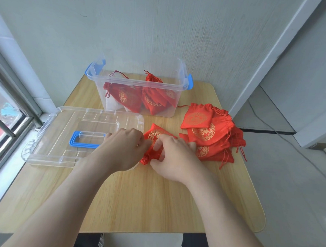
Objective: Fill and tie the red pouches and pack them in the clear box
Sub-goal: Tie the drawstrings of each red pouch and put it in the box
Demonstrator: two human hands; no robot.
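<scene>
Fabric bunches mid-frame where our left hand (126, 149) and right hand (173, 160) pinch a shiny red, gold-printed pouch (154, 135). Smooth wood-grain tabletop (146, 206) runs below to rounded corners.

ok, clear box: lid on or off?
Off. The clear box stands open-topped with red pouches inside; its lid lies flat on the table apart from it, blue handle up.

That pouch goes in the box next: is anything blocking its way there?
Nothing visible does. The pouch in the left hand and right hand has only bare table between it and the clear box, whose top is open; the lid lies off to the left.
</scene>
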